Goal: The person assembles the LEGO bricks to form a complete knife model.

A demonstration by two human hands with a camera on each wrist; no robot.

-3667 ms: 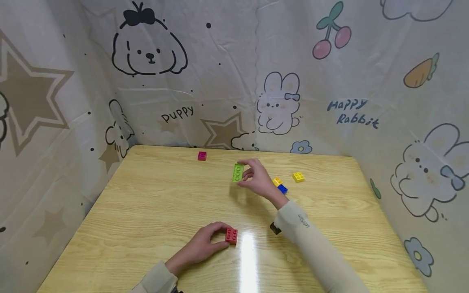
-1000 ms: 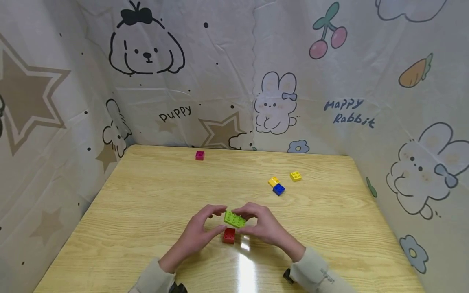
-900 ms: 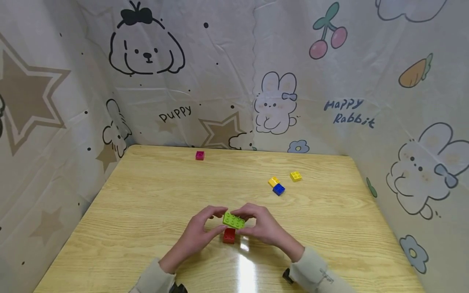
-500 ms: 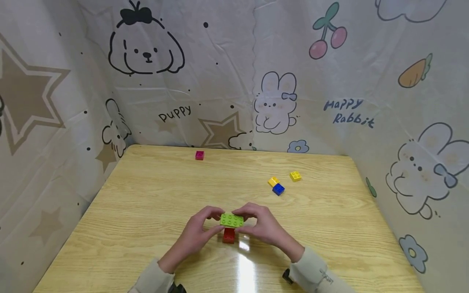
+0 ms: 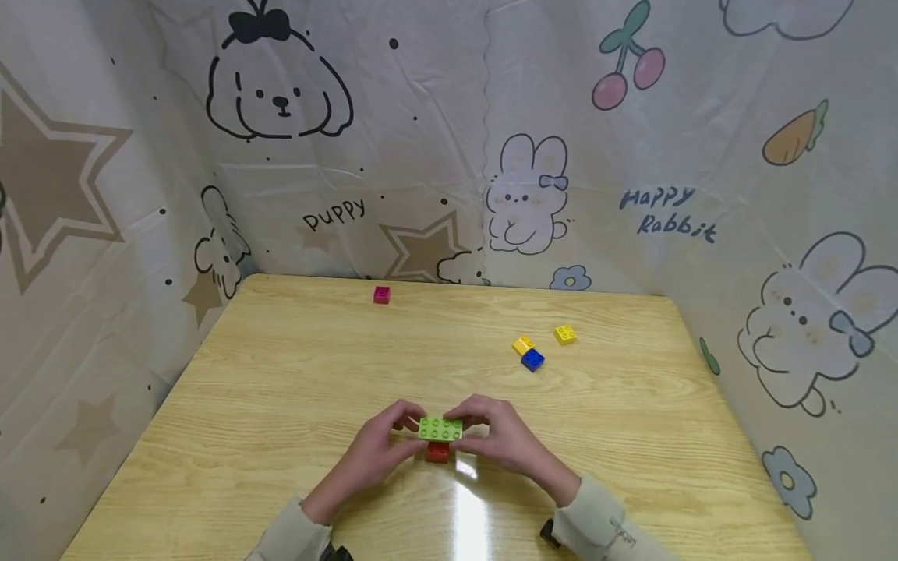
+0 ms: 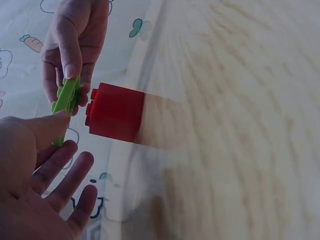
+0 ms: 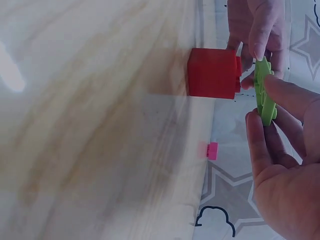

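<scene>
Flat brick point(image 5: 440, 429): lime green. Tall brick point(image 5: 438, 453): solid red. Also one magenta brick point(image 5: 382, 294), one blue brick point(image 5: 532, 360), one lemon-yellow brick point(image 5: 564, 334), one orange-yellow brick point(image 5: 523, 345). Tabletop point(image 5: 302, 351): pale yellow-brown, wood grain. Backdrop cloth point(image 5: 435, 156): off-white, prints of brown stars point(image 5: 424, 248), pink cherries point(image 5: 648, 68), orange carrot point(image 5: 789, 140), blue flowers point(image 5: 570, 278). Sleeves point(image 5: 592, 514): beige.

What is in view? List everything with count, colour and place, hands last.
Green brick: 1, light green, held at centre
Red brick: 1, red, just below, not touching
Magenta brick: 1, magenta, far edge, left of centre
Blue brick: 1, blue, right of centre
Yellow bricks: 2, yellow, one beside blue, one farther right
Table: 1, wood-toned, beneath
Printed cloth: pieces unclear, whitish, behind and both sides
Wrist devices: 2, black, at cuffs
Sleeves: 2, pale, forearms
Left hand: 1, bare, green's left end
Right hand: 1, bare, green's right end
</scene>
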